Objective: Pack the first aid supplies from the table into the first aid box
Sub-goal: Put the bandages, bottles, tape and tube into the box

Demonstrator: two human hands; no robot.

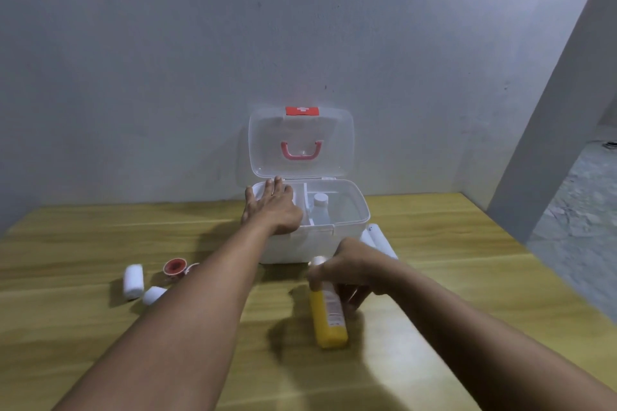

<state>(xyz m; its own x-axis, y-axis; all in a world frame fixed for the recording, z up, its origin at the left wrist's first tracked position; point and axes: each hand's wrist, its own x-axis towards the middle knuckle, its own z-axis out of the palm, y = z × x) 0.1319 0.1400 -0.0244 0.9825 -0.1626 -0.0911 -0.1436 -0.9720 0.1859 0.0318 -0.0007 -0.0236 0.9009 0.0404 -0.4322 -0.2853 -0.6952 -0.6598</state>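
While her left hand point(273, 207) lies flat and empty, steadying the box point(347, 210), her right hand point(340, 272) grips the yellow bottle point(329, 314) for packing.

We see the white first aid box point(310, 243) with its clear lid up. A clear bottle point(320, 208) stands inside it. In front of the box lies a yellow bottle point(329, 317). Two white bandage rolls point(133, 280) and a red tape roll point(174, 266) lie left of the box.
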